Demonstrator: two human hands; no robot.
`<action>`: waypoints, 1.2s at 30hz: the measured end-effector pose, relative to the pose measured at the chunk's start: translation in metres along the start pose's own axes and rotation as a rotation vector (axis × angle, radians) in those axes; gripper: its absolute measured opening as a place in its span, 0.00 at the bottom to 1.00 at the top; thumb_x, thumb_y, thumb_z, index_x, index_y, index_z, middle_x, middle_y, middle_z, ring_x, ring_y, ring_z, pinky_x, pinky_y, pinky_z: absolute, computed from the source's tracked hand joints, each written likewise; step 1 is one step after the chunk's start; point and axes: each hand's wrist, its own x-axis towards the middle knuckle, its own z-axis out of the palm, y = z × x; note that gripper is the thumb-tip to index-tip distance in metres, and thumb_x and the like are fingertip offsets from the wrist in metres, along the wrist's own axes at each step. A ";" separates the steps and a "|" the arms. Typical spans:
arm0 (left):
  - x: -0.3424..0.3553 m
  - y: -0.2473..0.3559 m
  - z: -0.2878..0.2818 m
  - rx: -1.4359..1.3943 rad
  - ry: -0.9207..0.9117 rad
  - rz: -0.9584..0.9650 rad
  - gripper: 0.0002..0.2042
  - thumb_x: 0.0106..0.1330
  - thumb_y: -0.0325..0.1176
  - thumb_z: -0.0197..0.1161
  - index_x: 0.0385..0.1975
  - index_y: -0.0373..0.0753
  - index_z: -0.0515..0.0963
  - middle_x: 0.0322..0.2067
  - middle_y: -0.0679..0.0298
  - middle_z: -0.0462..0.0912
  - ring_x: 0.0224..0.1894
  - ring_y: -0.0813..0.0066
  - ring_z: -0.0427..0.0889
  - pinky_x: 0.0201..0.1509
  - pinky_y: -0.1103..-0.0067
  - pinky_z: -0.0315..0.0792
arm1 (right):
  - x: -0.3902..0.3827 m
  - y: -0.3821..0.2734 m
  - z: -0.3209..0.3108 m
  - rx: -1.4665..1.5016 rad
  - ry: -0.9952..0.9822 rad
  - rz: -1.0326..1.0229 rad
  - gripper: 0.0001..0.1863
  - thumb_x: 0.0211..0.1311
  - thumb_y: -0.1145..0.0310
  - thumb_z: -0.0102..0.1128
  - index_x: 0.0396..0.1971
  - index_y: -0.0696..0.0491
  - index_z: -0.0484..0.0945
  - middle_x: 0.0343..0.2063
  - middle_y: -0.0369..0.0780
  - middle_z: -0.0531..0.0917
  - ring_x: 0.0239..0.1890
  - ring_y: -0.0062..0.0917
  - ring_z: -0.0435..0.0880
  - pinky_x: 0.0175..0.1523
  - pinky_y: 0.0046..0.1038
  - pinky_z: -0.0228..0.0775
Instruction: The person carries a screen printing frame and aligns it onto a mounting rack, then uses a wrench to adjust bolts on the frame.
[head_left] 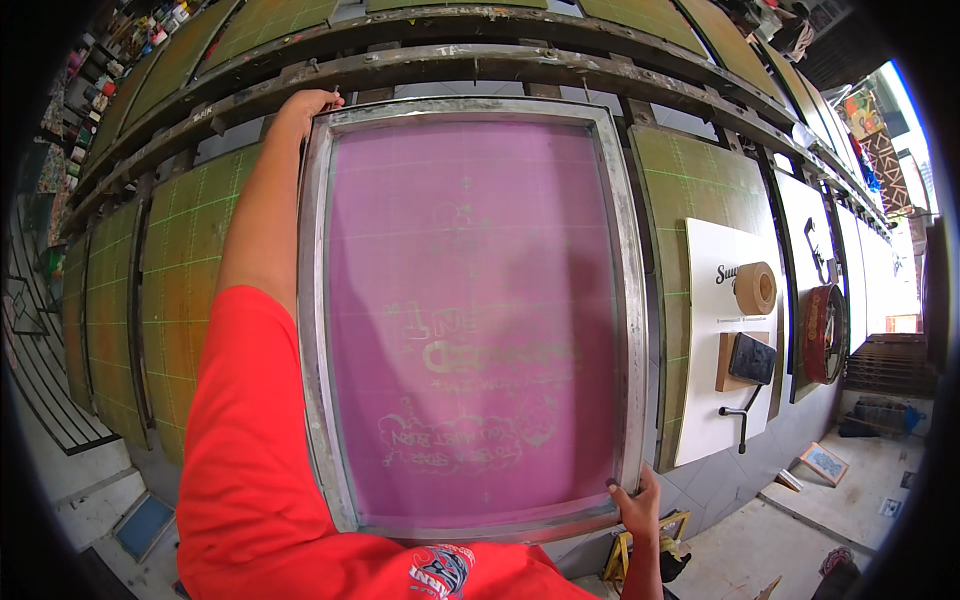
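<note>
A screen-printing screen (470, 260) with pink mesh, pale reversed designs and a grey metal frame lies before me, over the printing rack. My left arm, in a red sleeve, stretches along its left side; my left hand (314, 105) grips the top-left corner of the frame, beside a small metal bolt on the rail, its fingertips partly hidden. My right hand (636, 503) is closed on the frame near the lower-right corner, thumb over the inner edge. The frame's bottom edge is close against my red shirt.
Olive boards (195, 210) with green grid lines sit between dark rails (460, 65). On the right, a white board (700, 420) holds a tape roll (755, 280), a black block on wood (748, 358) and an angled tool (745, 415). A red round tin (822, 335) is beyond; paint containers line the upper left.
</note>
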 end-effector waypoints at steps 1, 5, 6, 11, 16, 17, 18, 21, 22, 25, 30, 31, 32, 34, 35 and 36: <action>0.002 0.000 0.000 0.078 0.039 0.020 0.09 0.63 0.37 0.63 0.28 0.39 0.83 0.28 0.66 0.82 0.31 0.74 0.76 0.39 0.74 0.70 | 0.000 0.000 0.000 -0.005 -0.002 0.003 0.21 0.48 0.79 0.62 0.47 0.61 0.75 0.34 0.35 0.81 0.36 0.17 0.77 0.44 0.23 0.69; -0.001 0.008 0.010 0.316 0.187 0.133 0.07 0.55 0.35 0.69 0.23 0.38 0.83 0.27 0.64 0.84 0.30 0.73 0.78 0.40 0.75 0.69 | -0.001 -0.004 0.002 0.007 0.008 -0.009 0.23 0.48 0.79 0.62 0.48 0.62 0.75 0.35 0.36 0.81 0.37 0.17 0.76 0.45 0.23 0.69; -0.005 0.008 0.015 0.357 0.221 0.164 0.08 0.54 0.35 0.70 0.21 0.38 0.83 0.26 0.64 0.84 0.29 0.73 0.78 0.40 0.75 0.69 | -0.001 -0.003 0.002 0.004 0.006 -0.012 0.23 0.48 0.80 0.62 0.48 0.62 0.75 0.35 0.35 0.81 0.38 0.17 0.76 0.45 0.23 0.69; -0.010 0.011 0.021 0.724 0.490 0.180 0.21 0.47 0.46 0.75 0.32 0.32 0.84 0.39 0.49 0.85 0.43 0.56 0.84 0.47 0.72 0.75 | -0.001 -0.014 0.006 -0.019 0.018 -0.031 0.15 0.50 0.75 0.62 0.41 0.59 0.76 0.31 0.32 0.79 0.35 0.16 0.74 0.42 0.22 0.66; -0.013 0.007 0.017 0.512 0.320 0.157 0.21 0.55 0.48 0.67 0.34 0.33 0.83 0.42 0.49 0.83 0.43 0.59 0.82 0.47 0.66 0.73 | -0.002 -0.003 0.001 -0.029 0.007 -0.029 0.17 0.49 0.77 0.62 0.42 0.60 0.76 0.31 0.34 0.80 0.34 0.17 0.75 0.42 0.22 0.67; -0.016 0.005 0.015 0.401 0.240 0.140 0.20 0.57 0.48 0.65 0.34 0.34 0.83 0.41 0.50 0.83 0.42 0.59 0.82 0.47 0.65 0.73 | -0.003 -0.001 -0.001 -0.044 0.002 -0.029 0.19 0.48 0.79 0.62 0.44 0.60 0.76 0.32 0.34 0.80 0.34 0.17 0.75 0.42 0.22 0.68; -0.020 0.006 0.013 0.369 0.180 0.083 0.19 0.58 0.47 0.63 0.35 0.34 0.82 0.40 0.51 0.83 0.42 0.60 0.82 0.47 0.64 0.73 | -0.003 0.000 0.000 -0.031 0.008 -0.029 0.18 0.48 0.79 0.62 0.43 0.60 0.76 0.31 0.34 0.80 0.34 0.17 0.75 0.42 0.22 0.68; -0.023 0.009 -0.002 0.308 0.007 -0.122 0.16 0.62 0.41 0.55 0.40 0.35 0.79 0.37 0.55 0.81 0.41 0.63 0.80 0.44 0.65 0.72 | -0.002 0.002 0.001 -0.015 0.013 -0.029 0.18 0.48 0.79 0.62 0.43 0.60 0.76 0.31 0.34 0.80 0.34 0.17 0.75 0.43 0.23 0.68; -0.020 0.006 -0.007 0.261 -0.016 -0.149 0.16 0.62 0.41 0.56 0.41 0.35 0.79 0.39 0.54 0.81 0.43 0.62 0.79 0.46 0.64 0.72 | -0.001 0.005 -0.001 -0.026 0.003 -0.030 0.18 0.48 0.79 0.62 0.43 0.60 0.76 0.32 0.35 0.80 0.35 0.17 0.75 0.43 0.23 0.68; -0.007 -0.004 -0.021 0.200 -0.023 -0.166 0.19 0.61 0.42 0.59 0.46 0.35 0.78 0.47 0.54 0.79 0.49 0.60 0.77 0.53 0.62 0.68 | -0.001 -0.001 0.000 -0.008 -0.009 -0.030 0.20 0.48 0.79 0.61 0.44 0.60 0.76 0.33 0.35 0.80 0.36 0.18 0.75 0.44 0.23 0.68; 0.007 -0.016 -0.023 0.127 -0.009 -0.144 0.24 0.59 0.44 0.64 0.53 0.36 0.75 0.56 0.55 0.75 0.58 0.56 0.71 0.62 0.57 0.59 | -0.001 0.001 0.000 -0.014 0.002 -0.029 0.21 0.47 0.80 0.61 0.46 0.61 0.76 0.33 0.36 0.80 0.37 0.18 0.75 0.45 0.23 0.68; 0.006 -0.016 -0.024 0.137 0.003 -0.132 0.25 0.59 0.45 0.64 0.53 0.36 0.75 0.55 0.54 0.75 0.57 0.57 0.71 0.61 0.57 0.60 | -0.001 0.002 0.000 -0.014 0.004 -0.035 0.21 0.47 0.80 0.61 0.46 0.61 0.75 0.33 0.36 0.80 0.37 0.18 0.75 0.45 0.23 0.68; 0.005 -0.016 -0.025 0.147 0.016 -0.120 0.26 0.59 0.46 0.64 0.53 0.35 0.75 0.55 0.54 0.76 0.56 0.57 0.71 0.60 0.58 0.62 | 0.000 0.003 0.000 -0.013 0.005 -0.041 0.21 0.47 0.80 0.62 0.46 0.61 0.75 0.33 0.36 0.80 0.36 0.18 0.75 0.45 0.23 0.68; -0.002 -0.016 -0.018 0.116 0.046 -0.064 0.23 0.59 0.48 0.64 0.46 0.35 0.77 0.49 0.54 0.78 0.52 0.59 0.74 0.56 0.60 0.65 | 0.000 0.002 0.000 -0.027 0.002 -0.052 0.21 0.47 0.79 0.62 0.45 0.61 0.75 0.33 0.36 0.80 0.36 0.18 0.75 0.44 0.23 0.68; -0.009 -0.013 -0.008 0.072 0.063 -0.019 0.20 0.60 0.49 0.64 0.39 0.36 0.79 0.44 0.54 0.80 0.48 0.61 0.77 0.53 0.61 0.68 | -0.001 0.002 0.000 -0.034 0.005 -0.054 0.21 0.47 0.79 0.62 0.45 0.60 0.75 0.32 0.36 0.80 0.36 0.18 0.75 0.44 0.23 0.68; -0.020 -0.007 0.001 0.026 0.081 0.028 0.19 0.60 0.50 0.64 0.32 0.36 0.81 0.39 0.55 0.82 0.45 0.63 0.80 0.51 0.62 0.71 | -0.003 0.002 0.001 -0.037 0.011 -0.052 0.21 0.47 0.79 0.62 0.45 0.60 0.75 0.32 0.36 0.80 0.36 0.18 0.75 0.44 0.23 0.68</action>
